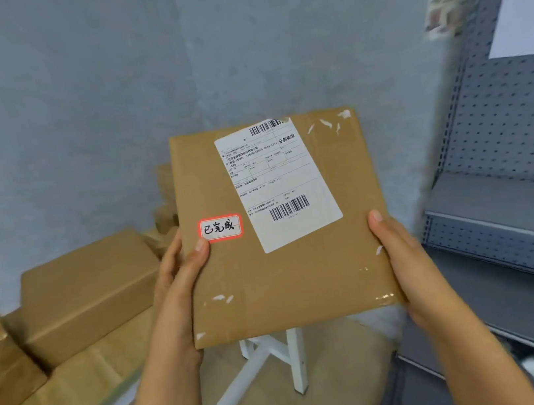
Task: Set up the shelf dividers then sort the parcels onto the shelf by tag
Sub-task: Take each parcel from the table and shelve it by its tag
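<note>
Head view, centre of the frame: a flat brown parcel (pixel 281 235) is held up in the air with its broad face toward the camera, tilted a little so its top leans to the right. On that face sits a white shipping label (pixel 278 183) with barcodes at its top and bottom, and just left of the label's lower end a small red-bordered tag (pixel 220 227) with handwritten characters. Bits of torn white paper and clear tape mark the cardboard.

Both hands clamp the parcel by its side edges. The left hand (pixel 178 267) comes up from the lower middle of the frame, thumb laid flat on the front just under the tag, the other fingers wrapped behind the left edge. The right hand (pixel 402 258) comes up from the lower right, thumb pressed along the right edge near the front, the rest of its fingers hidden behind the parcel. Both forearms are bare and rise steeply toward the parcel.

Below the parcel stands a white stool or small table frame (pixel 293 361), only its legs showing. At the left of the frame lie several cardboard boxes (pixel 87 284) on flattened cardboard. At the right edge runs a grey metal shelf (pixel 518 268) with a perforated back panel, its boards stepping down toward the lower right. Behind everything is a grey-blue wall (pixel 71 110).
</note>
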Demonstrator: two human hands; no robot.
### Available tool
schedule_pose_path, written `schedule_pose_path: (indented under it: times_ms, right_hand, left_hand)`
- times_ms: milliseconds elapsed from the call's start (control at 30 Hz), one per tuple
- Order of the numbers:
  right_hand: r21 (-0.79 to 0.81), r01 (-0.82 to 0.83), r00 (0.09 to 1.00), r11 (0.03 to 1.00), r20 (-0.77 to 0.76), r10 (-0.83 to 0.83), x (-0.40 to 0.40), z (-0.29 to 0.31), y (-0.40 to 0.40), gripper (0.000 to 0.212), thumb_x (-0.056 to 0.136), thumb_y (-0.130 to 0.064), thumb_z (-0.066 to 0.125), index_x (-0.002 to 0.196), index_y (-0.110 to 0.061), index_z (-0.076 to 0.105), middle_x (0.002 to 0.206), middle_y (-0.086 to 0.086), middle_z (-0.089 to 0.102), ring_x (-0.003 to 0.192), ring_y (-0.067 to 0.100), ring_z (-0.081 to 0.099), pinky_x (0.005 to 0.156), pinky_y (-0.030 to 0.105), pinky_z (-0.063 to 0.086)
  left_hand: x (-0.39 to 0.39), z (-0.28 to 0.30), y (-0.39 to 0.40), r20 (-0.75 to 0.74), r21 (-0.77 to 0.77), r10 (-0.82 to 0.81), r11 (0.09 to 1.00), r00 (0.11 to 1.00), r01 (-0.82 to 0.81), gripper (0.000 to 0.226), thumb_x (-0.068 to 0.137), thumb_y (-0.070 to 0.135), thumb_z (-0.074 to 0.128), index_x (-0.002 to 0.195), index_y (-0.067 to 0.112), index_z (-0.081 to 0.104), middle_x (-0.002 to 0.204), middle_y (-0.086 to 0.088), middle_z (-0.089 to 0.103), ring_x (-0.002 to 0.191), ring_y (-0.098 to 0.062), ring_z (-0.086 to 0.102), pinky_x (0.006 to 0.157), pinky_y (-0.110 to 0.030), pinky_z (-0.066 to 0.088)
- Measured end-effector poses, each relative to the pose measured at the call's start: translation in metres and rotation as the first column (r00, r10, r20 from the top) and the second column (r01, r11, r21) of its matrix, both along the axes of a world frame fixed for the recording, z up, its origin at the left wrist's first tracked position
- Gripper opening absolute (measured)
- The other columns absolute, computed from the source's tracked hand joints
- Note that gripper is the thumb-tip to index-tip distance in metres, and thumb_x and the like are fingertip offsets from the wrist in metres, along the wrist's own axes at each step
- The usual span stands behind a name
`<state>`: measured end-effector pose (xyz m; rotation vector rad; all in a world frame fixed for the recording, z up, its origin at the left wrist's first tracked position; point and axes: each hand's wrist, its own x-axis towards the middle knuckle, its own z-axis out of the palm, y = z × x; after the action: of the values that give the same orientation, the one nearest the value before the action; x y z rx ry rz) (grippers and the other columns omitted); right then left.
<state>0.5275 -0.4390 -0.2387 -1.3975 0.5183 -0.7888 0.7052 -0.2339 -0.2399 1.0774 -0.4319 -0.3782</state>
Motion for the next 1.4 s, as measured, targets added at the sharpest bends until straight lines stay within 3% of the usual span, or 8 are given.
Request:
schedule_pose_path:
  times_ms: [100,267,433,533,733,967,1200,1400]
  right_hand:
    - [-0.001,0.062,0.998,0.998,-0.006,-0.062,-0.060,0.000,-0.024,0.051,0.081,-0.073,0.059,0.117,-0.037,0.068,0.113,-0.008,0.075,0.104,0.015,0.072,0.095,0.045,0.054]
    - [0.002,0.186,0.982,0.983,-0.020,-0.186,-0.177,0.006,-0.069,0.055,0.075,-0.071,0.058,0.117,-0.036,0.065,0.109,-0.010,0.076,0.097,0.012,0.074,0.078,0.036,0.058]
    - [0.041,0.291,0.957,0.956,-0.013,-0.290,-0.277,-0.001,-0.097,0.057,0.079,-0.067,0.057,0.123,-0.032,0.064,0.111,-0.006,0.076,0.099,0.017,0.074,0.074,0.033,0.061]
    - [0.041,0.370,0.929,0.928,-0.017,-0.370,-0.324,-0.007,-0.110,0.056,0.079,-0.069,0.057,0.123,-0.036,0.064,0.113,-0.008,0.075,0.101,0.017,0.074,0.085,0.041,0.059]
    - [0.079,0.489,0.871,0.869,0.006,-0.491,-0.392,-0.011,-0.137,0.058,0.077,-0.071,0.059,0.124,-0.038,0.063,0.115,-0.006,0.075,0.103,0.020,0.073,0.093,0.048,0.056]
    - [0.056,0.604,0.797,0.795,-0.004,-0.604,-0.428,-0.001,-0.168,0.062,0.081,-0.072,0.058,0.129,-0.034,0.061,0.119,-0.003,0.073,0.108,0.021,0.071,0.098,0.051,0.053]
    - [0.052,0.700,0.714,0.712,-0.040,-0.699,-0.458,0.009,-0.203,0.066,0.072,-0.078,0.059,0.124,-0.037,0.063,0.112,-0.004,0.076,0.099,0.019,0.074,0.085,0.044,0.058]
    - [0.045,0.740,0.673,0.672,-0.054,-0.738,-0.479,0.008,-0.233,0.066,0.070,-0.076,0.057,0.123,-0.038,0.061,0.110,-0.003,0.076,0.097,0.020,0.075,0.087,0.046,0.057]
  left_hand:
    - [-0.043,-0.001,-0.041,-0.048,-0.017,-0.086,0.996,0.995,0.085,0.067,0.073,0.039,0.080,0.134,0.021,0.060,0.120,-0.008,0.072,0.103,-0.024,0.072,0.068,-0.033,0.060]
    - [-0.132,-0.008,-0.115,-0.116,0.032,-0.288,0.956,0.951,0.293,0.070,0.065,0.050,0.082,0.126,0.021,0.066,0.120,-0.012,0.072,0.110,-0.033,0.069,0.096,-0.050,0.052]
    - [-0.216,-0.015,-0.175,-0.159,0.063,-0.382,0.916,0.910,0.396,0.063,0.070,0.046,0.083,0.123,0.017,0.068,0.114,-0.012,0.074,0.104,-0.033,0.071,0.091,-0.045,0.054]
    - [-0.254,-0.014,-0.207,-0.152,0.077,-0.440,0.888,0.885,0.454,0.064,0.070,0.046,0.075,0.125,0.015,0.067,0.112,-0.013,0.074,0.103,-0.033,0.071,0.084,-0.041,0.057]
    - [-0.306,-0.005,-0.270,-0.127,0.091,-0.575,0.804,0.808,0.587,0.067,0.073,0.043,0.081,0.130,0.015,0.062,0.118,-0.015,0.072,0.110,-0.037,0.067,0.098,-0.055,0.051]
    - [-0.330,0.007,-0.343,-0.068,0.134,-0.698,0.702,0.713,0.700,0.085,0.061,0.055,0.082,0.134,0.017,0.058,0.122,-0.013,0.070,0.111,-0.037,0.067,0.100,-0.061,0.048]
    - [-0.357,0.014,-0.411,-0.056,0.156,-0.777,0.614,0.627,0.774,0.081,0.063,0.059,0.080,0.132,0.022,0.058,0.116,-0.006,0.073,0.102,-0.028,0.073,0.084,-0.048,0.058]
    - [-0.382,0.015,-0.453,-0.078,0.162,-0.790,0.592,0.608,0.790,0.079,0.062,0.059,0.082,0.128,0.022,0.058,0.109,-0.002,0.076,0.094,-0.023,0.075,0.065,-0.035,0.060]
